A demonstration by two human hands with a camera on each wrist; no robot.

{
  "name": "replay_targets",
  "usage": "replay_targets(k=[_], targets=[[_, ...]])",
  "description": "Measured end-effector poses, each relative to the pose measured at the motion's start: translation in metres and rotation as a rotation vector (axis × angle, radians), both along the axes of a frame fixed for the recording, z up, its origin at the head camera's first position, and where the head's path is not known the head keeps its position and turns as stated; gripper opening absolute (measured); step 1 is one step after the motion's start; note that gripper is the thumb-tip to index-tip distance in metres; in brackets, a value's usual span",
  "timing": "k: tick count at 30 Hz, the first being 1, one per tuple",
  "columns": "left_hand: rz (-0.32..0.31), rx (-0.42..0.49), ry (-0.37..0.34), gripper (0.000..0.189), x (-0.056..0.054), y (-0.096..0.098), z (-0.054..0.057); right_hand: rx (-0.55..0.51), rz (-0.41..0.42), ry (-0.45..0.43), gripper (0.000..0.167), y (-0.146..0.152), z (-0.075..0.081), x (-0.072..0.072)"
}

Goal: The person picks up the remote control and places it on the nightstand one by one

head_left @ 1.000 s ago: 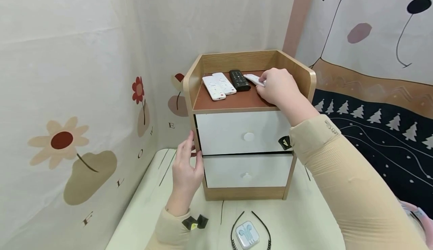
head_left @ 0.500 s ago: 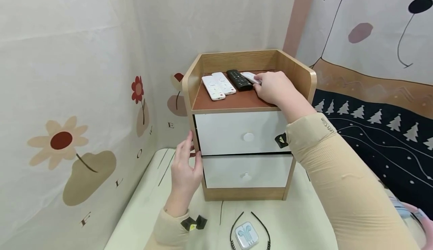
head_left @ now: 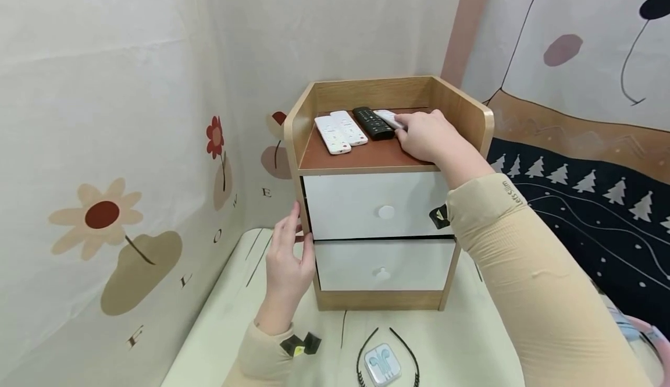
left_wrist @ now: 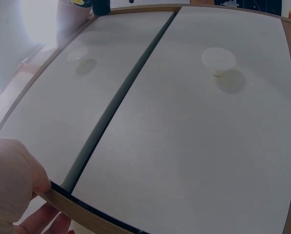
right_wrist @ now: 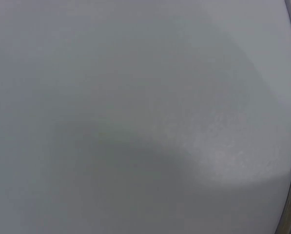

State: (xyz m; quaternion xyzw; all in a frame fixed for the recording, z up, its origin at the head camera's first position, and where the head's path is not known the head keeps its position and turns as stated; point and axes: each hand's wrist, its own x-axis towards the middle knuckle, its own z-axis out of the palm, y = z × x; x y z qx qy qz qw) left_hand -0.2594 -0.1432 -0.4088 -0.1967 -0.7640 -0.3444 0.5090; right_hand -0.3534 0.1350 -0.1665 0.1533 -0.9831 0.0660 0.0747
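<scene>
A small wooden cabinet [head_left: 379, 301] with two white drawers stands on the pale surface. My right hand [head_left: 431, 137] holds the near end of a white remote control [head_left: 388, 118] on the brown top shelf. That remote lies right beside a black remote control [head_left: 373, 123]. To their left are two more white remotes, a front one [head_left: 332, 135] and a rear one [head_left: 349, 128], side by side. My left hand [head_left: 289, 267] rests against the cabinet's left side, fingers mostly straight; in the left wrist view its thumb touches the front edge. The right wrist view shows only a drawer front [right_wrist: 145, 97].
Raised wooden walls [head_left: 374, 92] enclose the shelf's back and sides. Round knobs stick out of the upper drawer [head_left: 386, 212] and lower drawer [head_left: 382, 273]. In front lie boxed earphones [head_left: 382, 365] inside a black headband [head_left: 361, 357]. A pink-and-blue item [head_left: 646, 334] is at far right.
My right hand has slid the white remote leftward against the black one, whose near end has shifted slightly right. My left hand stays on the cabinet's side.
</scene>
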Motion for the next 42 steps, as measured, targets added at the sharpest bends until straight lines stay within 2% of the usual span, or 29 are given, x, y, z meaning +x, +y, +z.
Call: replay_targets(k=[11,18,22,26,30,33,38,42], targets=[[0.010,-0.006,-0.004,0.075,0.003,-0.002,0.001,-0.015,0.016,0.030,0.060,-0.002,0.000,0.001],[-0.002,-0.002,-0.002,0.076,0.003,-0.002,0.001,-0.013,0.028,0.105,0.056,-0.004,-0.004,0.006],[-0.003,0.002,-0.013,0.075,0.005,-0.003,0.000,-0.050,0.009,0.177,0.052,-0.004,-0.009,0.014],[-0.016,0.020,-0.037,0.072,0.008,-0.005,0.002,-0.103,0.007,0.289,0.046,-0.004,-0.014,0.023],[-0.031,0.050,-0.025,0.067,0.011,-0.006,0.007,-0.243,0.029,0.428,0.040,-0.003,-0.020,0.034],[-0.025,0.056,0.033,0.064,0.014,-0.004,0.010,-0.394,0.093,0.562,0.033,0.000,-0.031,0.041],[-0.031,0.057,0.149,0.060,0.020,-0.001,0.017,-0.641,0.309,0.785,0.022,0.004,-0.061,0.058],[-0.060,0.028,0.196,0.054,0.023,0.001,0.024,-0.724,0.483,0.900,0.018,0.007,-0.091,0.071]])
